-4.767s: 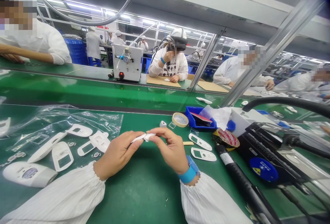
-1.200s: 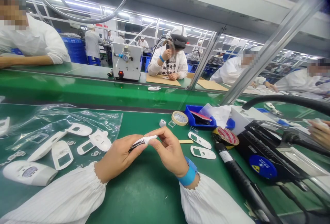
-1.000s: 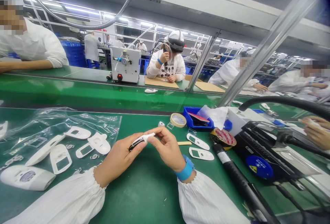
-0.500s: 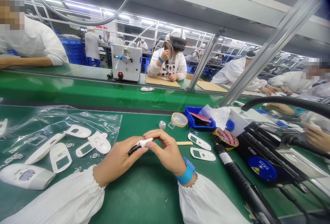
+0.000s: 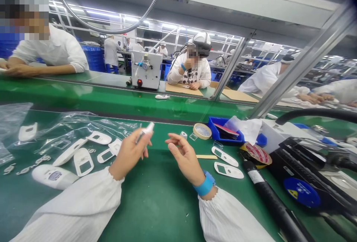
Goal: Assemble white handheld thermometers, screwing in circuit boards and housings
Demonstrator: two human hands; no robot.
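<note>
Between the thumb and fingers of my left hand (image 5: 130, 155) is a small part with a white tip (image 5: 149, 127) and a darker body, mostly covered by the fingers. My right hand (image 5: 185, 158) is apart from it, fingers loosely spread, with nothing in them. A pale flat strip (image 5: 206, 157) lies just right of that hand, and beyond it are two white cover plates with window cutouts (image 5: 228, 170). Left of my left hand lie several white shell pieces (image 5: 83, 162) and a closed white casing with a small display (image 5: 54, 176).
Clear plastic sheeting (image 5: 67, 121) lies at the left. A tape roll (image 5: 202, 131), a blue bin (image 5: 223, 135) and a red-and-white tape roll (image 5: 256, 154) stand right of centre. A black machine (image 5: 306, 175) and a black rod-shaped tool (image 5: 273, 201) fill the right. Co-workers sit across the bench.
My hands have moved apart. The right has let go of the small part, which stays in the left, now raised and turned tip-up. The view has shifted slightly left.
</note>
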